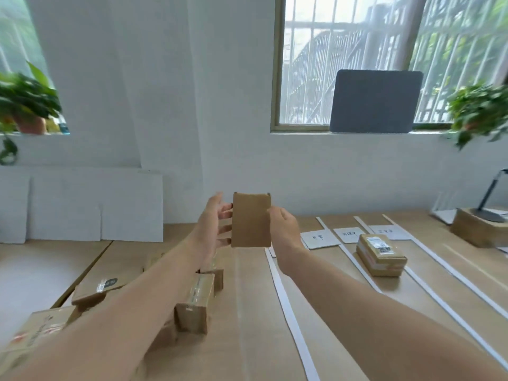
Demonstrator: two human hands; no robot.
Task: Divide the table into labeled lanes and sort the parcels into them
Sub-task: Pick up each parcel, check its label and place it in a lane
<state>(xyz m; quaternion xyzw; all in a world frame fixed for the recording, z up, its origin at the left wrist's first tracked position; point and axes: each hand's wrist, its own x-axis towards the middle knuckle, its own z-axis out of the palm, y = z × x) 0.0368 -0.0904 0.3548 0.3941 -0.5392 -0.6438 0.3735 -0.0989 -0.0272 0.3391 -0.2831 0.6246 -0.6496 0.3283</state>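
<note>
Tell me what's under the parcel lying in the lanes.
The parcel rests on the wooden table, between two white strips. Whether its far edge overlaps the label card behind cannot be seen.

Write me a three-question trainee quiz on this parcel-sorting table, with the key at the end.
1. True or false: the held parcel rests on the table.
2. How many paper labels lie at the far end of the lanes?
3. Where is the unsorted pile of parcels relative to the white strips? A) to their left B) to their right C) between them

Key: 1 false, since the left hand and right hand hold it in the air. 2 three. 3 A.
</note>
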